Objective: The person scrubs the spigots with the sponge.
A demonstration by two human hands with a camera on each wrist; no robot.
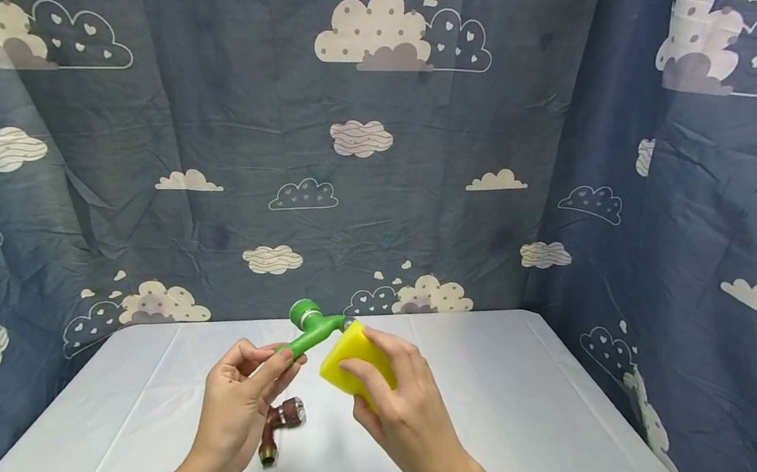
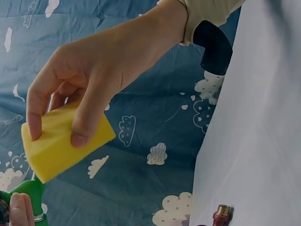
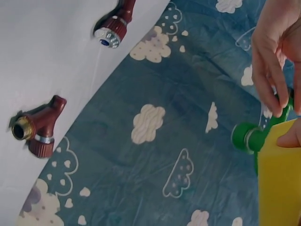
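Note:
My left hand [image 1: 240, 391] pinches the lower end of a green tap [image 1: 317, 330] between thumb and fingers, above the white table. The tap has a ribbed round knob with a silver ring, tilted up to the left. A yellow sponge block [image 1: 357, 358] is gripped by my right hand [image 1: 411, 411], thumb on one face and fingers over the other. Its upper corner is right at the tap's metal end. In the left wrist view, the sponge [image 2: 66, 141] hides part of the green tap [image 2: 30, 193].
On the white table [image 1: 524, 432] lies a dark red tap [image 1: 279, 427] with a brass threaded end, just beyond my left wrist. The right wrist view shows two such red taps, one on the left [image 3: 42, 125] and another at the top [image 3: 115, 26]. Cloud-patterned cloth [image 1: 381, 213] surrounds the table.

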